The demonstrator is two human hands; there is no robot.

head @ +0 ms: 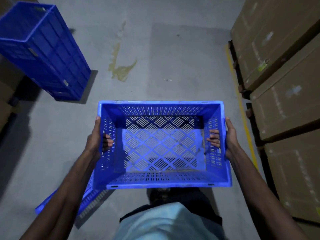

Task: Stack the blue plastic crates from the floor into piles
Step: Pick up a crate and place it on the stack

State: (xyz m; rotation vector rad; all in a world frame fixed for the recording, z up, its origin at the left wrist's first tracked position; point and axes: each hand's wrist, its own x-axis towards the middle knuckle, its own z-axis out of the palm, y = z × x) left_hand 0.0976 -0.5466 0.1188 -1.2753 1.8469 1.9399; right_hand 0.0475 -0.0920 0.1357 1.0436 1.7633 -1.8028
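both hands are clamped on one crate (162, 144), held level and open side up in front of the body, clear of the floor. the left hand (97, 137) wraps the left short wall, thumb along the outside and fingers (107, 141) hooked in through the handle slot; the right hand (228, 137) does the same on the right wall, its fingers (213, 137) showing inside. the crate is empty, with slotted walls and a lattice bottom

just below and left of it, partly hidden by the left forearm, a second crate (90, 198) lies on the floor (155, 58), tilted. well ahead on the left stands a pile (45, 52) of blue crates, several high. between them the floor is bare but for a yellowish stain (121, 66). cartons (280, 75) line the right side behind a yellow line (242, 108)

progress, as i judge it: one pile is built, this crate is in transit toward it, and at least the floor crate is left; more may lie out of view

pale stickers sit on the cartons and small tags on the pile, but no writing is readable
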